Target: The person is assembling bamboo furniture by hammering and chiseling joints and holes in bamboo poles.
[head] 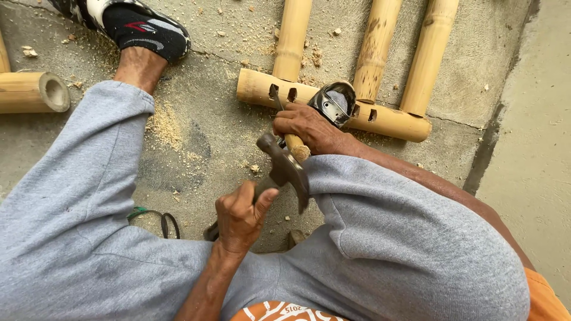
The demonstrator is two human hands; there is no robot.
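Note:
My right hand (309, 128) grips a chisel (295, 146) with a wooden handle. Its metal blade sits at a rectangular slot near the left end of a horizontal bamboo piece (386, 120) on the concrete floor. My left hand (241, 215) holds the handle of a claw hammer. The dark hammer head (284, 167) hangs just below the chisel handle's end, close to it. My right foot in a dark shoe (335, 102) presses on the slotted bamboo. Three upright bamboo poles (376, 47) meet that piece from the far side.
A thicker hollow bamboo section (33, 92) lies at the left edge. My left foot wears a black shoe (146, 27) at the top left. Sawdust and chips (166, 128) cover the floor. A dark cord loop (166, 223) lies by my left leg. A floor joint (485, 154) runs on the right.

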